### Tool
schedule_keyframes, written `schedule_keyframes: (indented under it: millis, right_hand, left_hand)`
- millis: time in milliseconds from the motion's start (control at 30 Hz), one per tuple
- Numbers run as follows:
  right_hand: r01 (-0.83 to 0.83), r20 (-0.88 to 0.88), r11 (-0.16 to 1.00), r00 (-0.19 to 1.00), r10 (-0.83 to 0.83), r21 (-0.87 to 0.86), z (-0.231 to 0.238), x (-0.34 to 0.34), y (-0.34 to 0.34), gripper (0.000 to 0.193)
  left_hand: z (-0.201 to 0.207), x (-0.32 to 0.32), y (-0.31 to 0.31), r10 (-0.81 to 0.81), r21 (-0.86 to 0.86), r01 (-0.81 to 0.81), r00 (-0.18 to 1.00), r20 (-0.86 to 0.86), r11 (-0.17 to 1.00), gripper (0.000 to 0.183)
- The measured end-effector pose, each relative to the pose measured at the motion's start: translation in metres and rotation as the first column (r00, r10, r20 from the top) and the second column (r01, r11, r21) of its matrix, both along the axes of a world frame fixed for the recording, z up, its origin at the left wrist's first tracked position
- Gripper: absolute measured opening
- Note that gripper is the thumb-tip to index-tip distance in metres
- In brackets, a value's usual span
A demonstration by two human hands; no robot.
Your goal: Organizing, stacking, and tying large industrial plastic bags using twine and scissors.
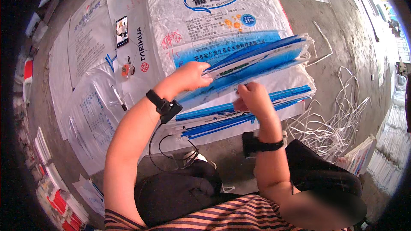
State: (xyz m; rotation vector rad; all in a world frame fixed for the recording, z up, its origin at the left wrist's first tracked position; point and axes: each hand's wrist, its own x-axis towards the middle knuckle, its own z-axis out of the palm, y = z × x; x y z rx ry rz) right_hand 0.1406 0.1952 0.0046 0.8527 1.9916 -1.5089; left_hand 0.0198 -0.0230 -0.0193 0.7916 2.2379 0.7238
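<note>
My left hand (192,76) is closed on the near-left end of a raised batch of folded white and blue plastic sacks (261,57). The batch's layers fan apart toward the right. My right hand (255,98) has its fingers curled in at the raised batch's lower edge; whether a sack is pinched in them is hidden. Below both hands lies a stack of folded blue and white sacks (205,117), edges toward me. Under everything, a large white sack with blue bands (171,17) is spread flat. Each wrist wears a black strap, the left with a small box and cable.
A phone (122,31), a small orange item (126,70) and a marker pen (119,97) lie on white sacks at the left. Tangled white plastic strips (338,119) cover floor at the right. Stacked sacks (389,145) stand along the right rim. My knees are close below the stack.
</note>
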Motion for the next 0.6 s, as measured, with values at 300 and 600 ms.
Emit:
schedule_keyframes:
  millis: [300,600]
  right_hand:
    - [0.101,-0.359,0.900,0.931,0.065,0.424,-0.026,-0.002,-0.012,0.062]
    - [0.359,-0.354,0.930,0.882,-0.312,0.076,-0.046,-0.003,-0.053,0.091]
  left_hand:
    - [0.001,-0.010,-0.002,0.009,0.003,-0.009,0.995,0.096,1.000,0.059]
    - [0.016,-0.004,-0.006,-0.024,0.100,0.004,0.978,0.205,0.995,0.048]
